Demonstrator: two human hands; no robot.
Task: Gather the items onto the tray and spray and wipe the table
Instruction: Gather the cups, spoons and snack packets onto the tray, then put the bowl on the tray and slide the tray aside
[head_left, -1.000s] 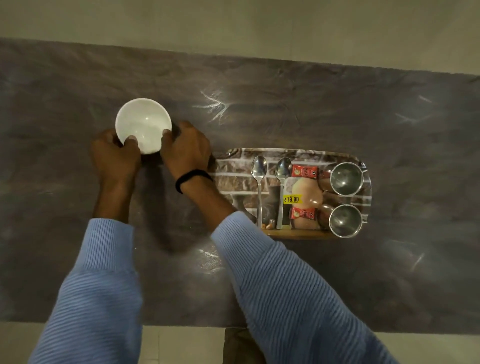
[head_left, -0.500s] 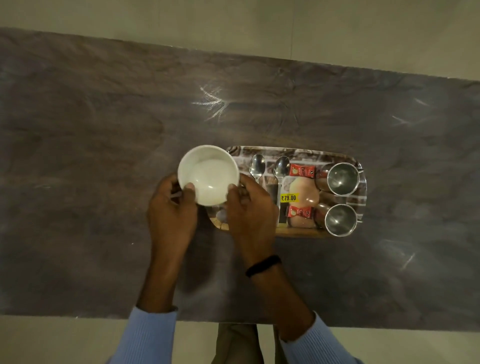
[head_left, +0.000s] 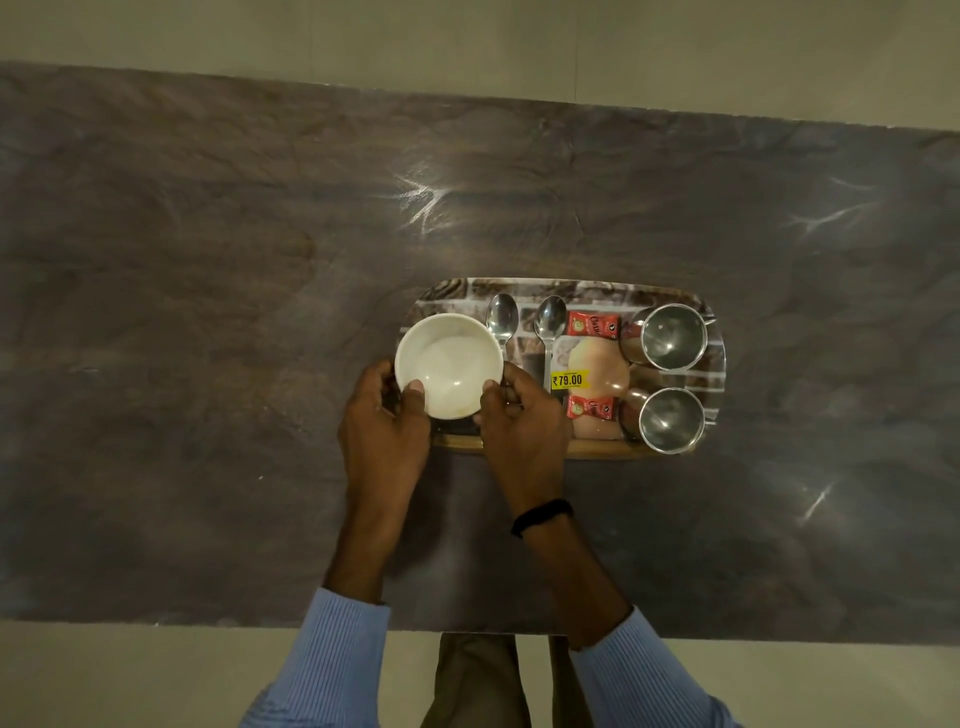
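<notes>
A white bowl (head_left: 448, 364) is at the left end of the patterned tray (head_left: 587, 288), held from both sides. My left hand (head_left: 382, 431) grips its left rim and my right hand (head_left: 522, 421) its right rim, thumbs over the near edge. I cannot tell whether the bowl rests on the tray or hovers just above it. On the tray lie two spoons (head_left: 503, 317), two red sachets (head_left: 592, 325), a pale packet with a yellow price sticker (head_left: 597, 366) and two steel cups (head_left: 672, 335).
The dark stone-look table (head_left: 208, 312) spreads wide to the left, right and behind the tray. Its near edge runs just above my blue sleeves (head_left: 332, 670). Pale floor shows beyond the far edge.
Both hands carried the bowl from the left part of the table rightward to the tray's left end. The other tray items have not moved.
</notes>
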